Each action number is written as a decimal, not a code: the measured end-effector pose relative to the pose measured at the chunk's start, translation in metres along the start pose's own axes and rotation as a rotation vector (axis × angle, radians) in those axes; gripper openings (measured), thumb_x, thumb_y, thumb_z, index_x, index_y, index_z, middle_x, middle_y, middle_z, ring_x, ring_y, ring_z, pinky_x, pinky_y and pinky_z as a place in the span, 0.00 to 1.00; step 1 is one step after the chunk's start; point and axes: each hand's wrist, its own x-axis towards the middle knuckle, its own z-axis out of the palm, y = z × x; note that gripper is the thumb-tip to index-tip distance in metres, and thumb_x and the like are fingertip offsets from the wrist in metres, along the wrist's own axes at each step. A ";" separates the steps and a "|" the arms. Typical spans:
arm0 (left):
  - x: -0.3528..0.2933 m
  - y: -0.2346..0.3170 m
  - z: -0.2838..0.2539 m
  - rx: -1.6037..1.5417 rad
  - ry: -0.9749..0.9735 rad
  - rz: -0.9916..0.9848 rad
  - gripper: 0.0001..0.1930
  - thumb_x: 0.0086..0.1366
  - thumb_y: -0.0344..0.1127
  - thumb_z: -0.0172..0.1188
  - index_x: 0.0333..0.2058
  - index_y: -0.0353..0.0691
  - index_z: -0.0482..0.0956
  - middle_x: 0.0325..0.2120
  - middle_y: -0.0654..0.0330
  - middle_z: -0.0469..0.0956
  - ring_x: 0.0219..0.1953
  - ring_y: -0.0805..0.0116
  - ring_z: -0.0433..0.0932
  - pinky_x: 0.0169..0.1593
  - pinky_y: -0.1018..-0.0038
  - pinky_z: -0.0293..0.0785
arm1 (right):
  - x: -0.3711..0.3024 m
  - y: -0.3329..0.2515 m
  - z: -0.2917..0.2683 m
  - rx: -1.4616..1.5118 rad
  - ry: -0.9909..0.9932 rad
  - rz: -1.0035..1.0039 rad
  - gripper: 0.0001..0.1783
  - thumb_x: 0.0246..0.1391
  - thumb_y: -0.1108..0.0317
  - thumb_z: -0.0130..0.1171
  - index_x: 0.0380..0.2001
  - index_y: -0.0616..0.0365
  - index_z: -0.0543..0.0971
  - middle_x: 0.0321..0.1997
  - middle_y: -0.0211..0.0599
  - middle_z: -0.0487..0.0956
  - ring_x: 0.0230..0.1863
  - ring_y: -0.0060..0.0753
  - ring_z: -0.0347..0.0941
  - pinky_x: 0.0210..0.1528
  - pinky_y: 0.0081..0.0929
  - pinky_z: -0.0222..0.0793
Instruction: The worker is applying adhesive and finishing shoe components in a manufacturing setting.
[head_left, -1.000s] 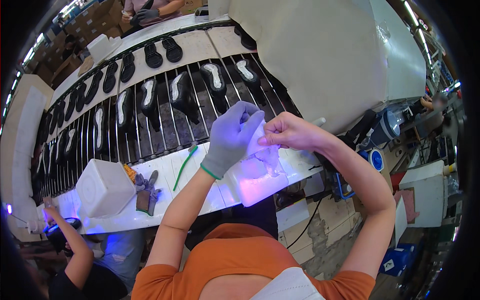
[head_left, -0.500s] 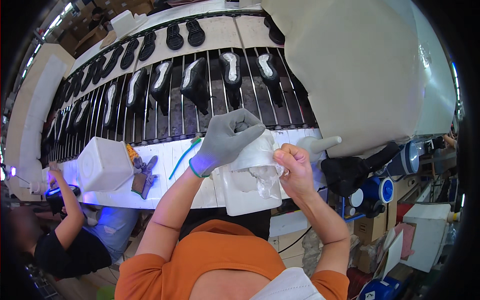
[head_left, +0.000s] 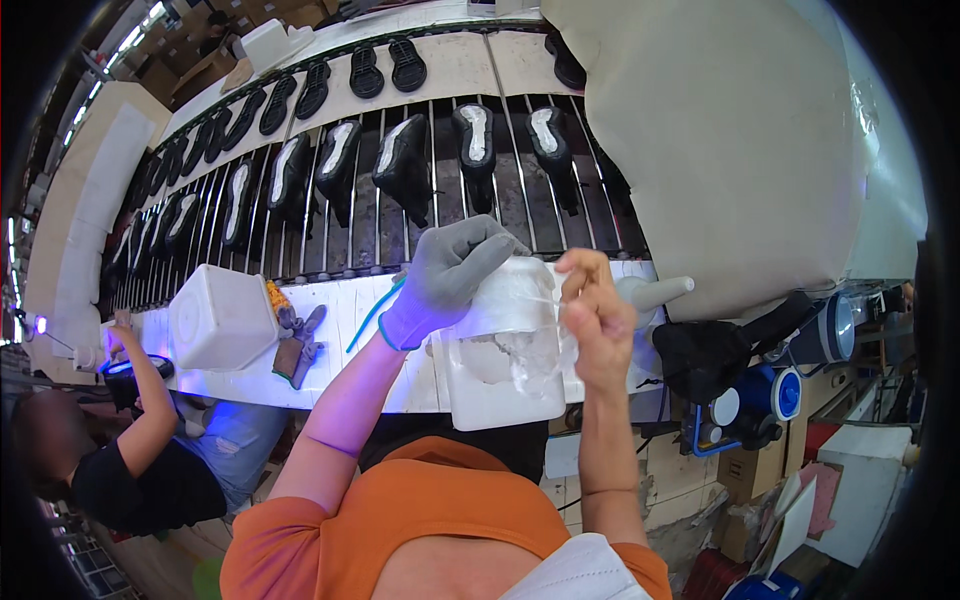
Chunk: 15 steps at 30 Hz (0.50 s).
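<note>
My left hand [head_left: 460, 275], in a grey glove with a teal cuff, is closed at the upper left edge of a rounded white vessel covered in clear plastic film [head_left: 515, 300]. Its fingertips pinch the film's edge there. My bare right hand [head_left: 598, 320] is raised just right of the vessel, slightly blurred, with thumb and index finger apart and the other fingers curled. Beside it, a loose, crumpled end of film hangs over a white plastic container [head_left: 508, 395] at the bench's front edge.
Black shoe uppers [head_left: 405, 165] with white-coated bottoms lie on a roller rack behind the bench. Black soles [head_left: 366, 72] line a strip beyond. A white canister [head_left: 222, 318], gloves [head_left: 297, 345] and a white nozzle bottle [head_left: 655, 292] flank my hands. A co-worker [head_left: 150, 450] sits at left.
My right hand has come off the film and lifted, its fingers loosening. The loose film has swung slightly. My left hand stays at the vessel's edge. The view has shifted a little.
</note>
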 end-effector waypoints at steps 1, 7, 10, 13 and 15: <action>-0.001 0.001 0.000 0.004 0.001 0.000 0.14 0.66 0.37 0.52 0.33 0.30 0.80 0.23 0.63 0.77 0.27 0.82 0.70 0.31 0.81 0.66 | 0.008 -0.003 -0.001 0.054 -0.095 0.052 0.17 0.58 0.71 0.53 0.15 0.59 0.67 0.19 0.29 0.71 0.22 0.16 0.59 0.27 0.17 0.56; -0.001 0.007 0.004 0.000 0.022 0.077 0.16 0.68 0.35 0.45 0.33 0.28 0.79 0.24 0.59 0.76 0.28 0.78 0.71 0.33 0.78 0.68 | 0.028 -0.022 0.003 0.103 -0.197 0.411 0.18 0.60 0.71 0.48 0.15 0.60 0.66 0.18 0.29 0.70 0.20 0.16 0.57 0.24 0.18 0.56; -0.002 0.006 0.006 -0.005 0.019 0.073 0.16 0.68 0.35 0.46 0.33 0.28 0.79 0.24 0.58 0.77 0.29 0.77 0.72 0.34 0.78 0.68 | 0.027 -0.011 0.004 0.466 -0.082 0.459 0.18 0.61 0.70 0.47 0.16 0.57 0.65 0.15 0.27 0.65 0.18 0.17 0.56 0.19 0.18 0.54; -0.006 0.004 0.003 -0.061 0.026 0.004 0.17 0.68 0.36 0.46 0.33 0.28 0.80 0.25 0.58 0.78 0.28 0.76 0.73 0.34 0.77 0.69 | 0.036 -0.015 0.004 0.856 0.369 0.467 0.14 0.60 0.70 0.46 0.19 0.55 0.64 0.15 0.26 0.61 0.17 0.18 0.55 0.14 0.18 0.49; -0.009 0.009 -0.001 -0.120 0.027 0.017 0.18 0.69 0.37 0.45 0.34 0.29 0.81 0.25 0.59 0.78 0.28 0.77 0.73 0.34 0.77 0.70 | 0.058 -0.053 -0.021 1.175 0.480 0.207 0.13 0.61 0.69 0.46 0.20 0.55 0.64 0.16 0.25 0.59 0.20 0.19 0.52 0.14 0.17 0.47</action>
